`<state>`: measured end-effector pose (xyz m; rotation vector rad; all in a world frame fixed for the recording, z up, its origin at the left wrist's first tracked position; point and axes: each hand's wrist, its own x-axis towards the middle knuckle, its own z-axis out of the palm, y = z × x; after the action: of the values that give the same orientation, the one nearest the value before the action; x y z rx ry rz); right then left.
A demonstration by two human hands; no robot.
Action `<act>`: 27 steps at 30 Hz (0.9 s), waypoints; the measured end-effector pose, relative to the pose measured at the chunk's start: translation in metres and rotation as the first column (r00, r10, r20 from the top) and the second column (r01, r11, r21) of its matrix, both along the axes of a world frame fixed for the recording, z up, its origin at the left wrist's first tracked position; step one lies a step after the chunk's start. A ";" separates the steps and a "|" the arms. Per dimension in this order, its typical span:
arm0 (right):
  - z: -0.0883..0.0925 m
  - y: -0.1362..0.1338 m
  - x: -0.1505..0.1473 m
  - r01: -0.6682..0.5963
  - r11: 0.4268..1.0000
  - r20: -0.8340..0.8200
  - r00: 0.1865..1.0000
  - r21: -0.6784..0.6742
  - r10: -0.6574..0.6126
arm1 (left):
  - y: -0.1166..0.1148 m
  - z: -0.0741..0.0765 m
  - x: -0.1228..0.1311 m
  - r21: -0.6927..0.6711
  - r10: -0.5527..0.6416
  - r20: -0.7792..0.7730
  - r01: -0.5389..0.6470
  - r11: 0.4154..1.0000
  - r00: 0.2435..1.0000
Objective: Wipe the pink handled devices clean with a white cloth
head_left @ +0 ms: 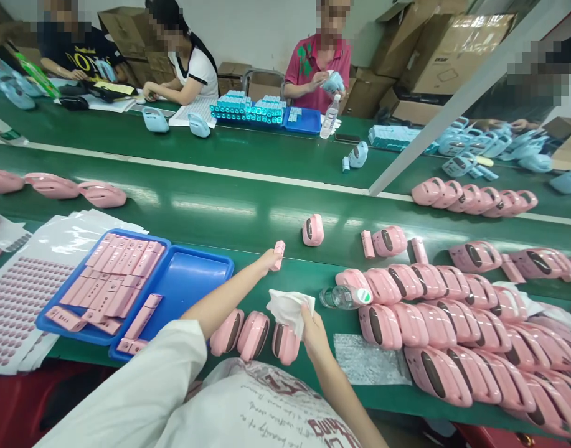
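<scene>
My left hand point(269, 259) is closed round a small pink bar-shaped piece point(279, 256), held out over the green table near its far edge. A crumpled white cloth point(289, 311) is pinched in my right hand point(311, 320), above a pink housing point(286, 344) close to my body. Two more pink housings point(253, 336) stand to the left of that one. Beyond my hands, a single pink housing point(312, 230) sits on the green belt. Rows of pink housings point(420, 323) fill the table's right side, with a clear bottle point(344, 297) lying at their left end.
Left of me, a blue tray point(162, 247) holds many pink bar pieces, beside a second blue tray point(226, 264) and white sticker sheets point(21, 311). A slanted metal post point(434, 127) rises at right. Three people sit across the belt among blue parts.
</scene>
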<state>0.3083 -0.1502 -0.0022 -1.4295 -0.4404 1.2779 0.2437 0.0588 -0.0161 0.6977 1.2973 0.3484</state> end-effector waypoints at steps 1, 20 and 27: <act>-0.002 -0.007 0.004 0.049 0.998 -0.064 0.997 -0.042 -0.052 | 0.012 -0.007 0.010 0.008 -0.006 -0.017 0.007 1.000 1.000; -0.002 -0.098 0.126 0.612 0.790 0.659 0.594 0.003 -0.462 | -0.027 -0.001 -0.054 0.281 -0.098 -0.016 0.099 0.955 0.995; -0.037 -0.084 0.172 0.406 0.913 0.983 0.181 -0.047 -0.030 | -0.111 0.018 -0.118 0.397 -0.005 -0.001 0.005 0.918 1.000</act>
<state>0.4798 -0.2344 -0.0396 -2.4120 -0.8462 -0.0580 0.1256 -0.0524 0.0016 1.0428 1.2358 0.6187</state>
